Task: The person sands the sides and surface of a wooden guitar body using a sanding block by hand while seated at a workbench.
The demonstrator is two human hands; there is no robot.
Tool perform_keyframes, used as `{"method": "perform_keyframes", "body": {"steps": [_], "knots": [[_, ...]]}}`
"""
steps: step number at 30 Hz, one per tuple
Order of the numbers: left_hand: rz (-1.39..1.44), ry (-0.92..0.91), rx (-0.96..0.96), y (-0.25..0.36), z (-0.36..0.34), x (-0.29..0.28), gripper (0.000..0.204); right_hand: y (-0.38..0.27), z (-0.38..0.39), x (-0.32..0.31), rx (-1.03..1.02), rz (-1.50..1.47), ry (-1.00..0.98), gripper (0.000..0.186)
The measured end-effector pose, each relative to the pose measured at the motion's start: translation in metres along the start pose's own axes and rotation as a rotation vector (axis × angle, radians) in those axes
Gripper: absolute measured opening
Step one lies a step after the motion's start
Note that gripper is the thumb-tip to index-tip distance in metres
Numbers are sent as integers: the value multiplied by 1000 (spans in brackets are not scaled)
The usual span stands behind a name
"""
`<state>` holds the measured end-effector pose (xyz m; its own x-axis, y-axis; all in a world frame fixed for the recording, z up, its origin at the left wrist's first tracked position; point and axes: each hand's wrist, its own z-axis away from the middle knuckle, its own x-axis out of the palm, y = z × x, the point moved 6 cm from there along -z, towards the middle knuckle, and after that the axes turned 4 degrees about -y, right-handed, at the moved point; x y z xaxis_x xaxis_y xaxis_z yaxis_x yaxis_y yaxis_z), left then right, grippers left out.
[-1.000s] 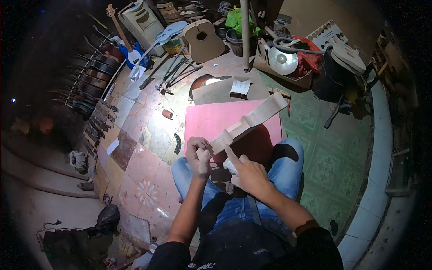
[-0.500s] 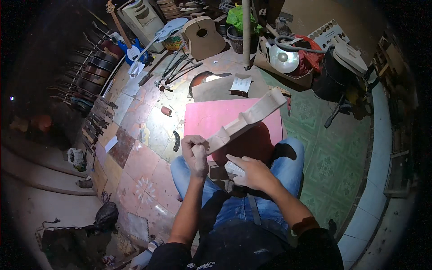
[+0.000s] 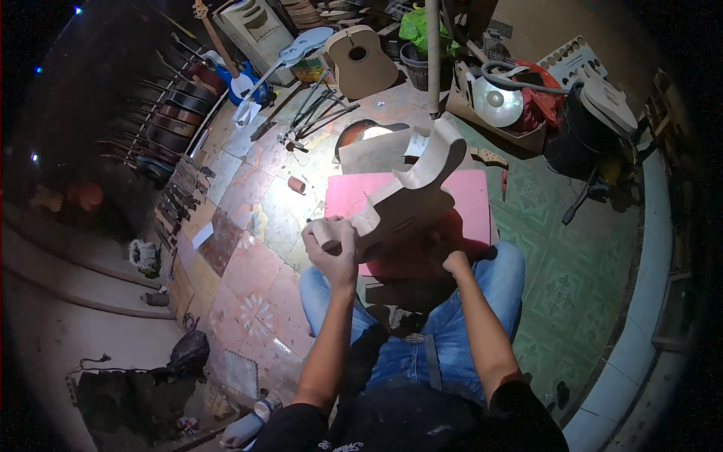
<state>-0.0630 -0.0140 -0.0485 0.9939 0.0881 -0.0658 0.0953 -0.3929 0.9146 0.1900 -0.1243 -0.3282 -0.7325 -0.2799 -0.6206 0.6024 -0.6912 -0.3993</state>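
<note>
- One wooden guitar body (image 3: pixel 403 211) stands tilted over the pink board (image 3: pixel 346 194), its pale curved edge turned up and its broad face in shadow; whether it touches the board is hard to tell.
- Its outline looks already cut, with curves and a slot in the face, so shaping seems well along.
- No paint, strings or metal parts show on the visible sides; I judge the wood to be unfinished. How smooth the edge is cannot be made out.
- Two hands are at work. The left hand (image 3: pixel 334 245), at the pink board's near left corner, has its fingers wrapped round one end of the body.
- The right hand (image 3: pixel 456 263), over the pink board's near right part, is close by the shaded face; I cannot tell whether its fingers hold anything.
- Counted around the pink board: one reddish-brown cylinder (image 3: pixel 297 184) to its left, one blue guitar (image 3: pixel 241 85) farther off beyond its left side, one round-holed guitar body (image 3: pixel 361 64) well beyond its far edge.
- The dim row of guitars (image 3: pixel 173 105), far left of the board, defies a sure count.
</note>
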Motion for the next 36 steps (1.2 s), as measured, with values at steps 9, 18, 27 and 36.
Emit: {"method": "perform_keyframes", "body": {"steps": [9, 18, 27, 36], "knots": [[189, -261, 51, 23, -11, -15, 11, -5, 0, -4, -137, -181, 241, 37], [353, -303, 61, 35, -10, 2, 27, -43, 64, -17, -431, -326, 724, 37], [420, -297, -57, 4, -14, 5, 43, -17, 24, 18, -457, 33, 968, 38], [489, -272, -104, 8, -11, 2, 25, -7, 54, 0, -252, -365, 229, 24]]}}
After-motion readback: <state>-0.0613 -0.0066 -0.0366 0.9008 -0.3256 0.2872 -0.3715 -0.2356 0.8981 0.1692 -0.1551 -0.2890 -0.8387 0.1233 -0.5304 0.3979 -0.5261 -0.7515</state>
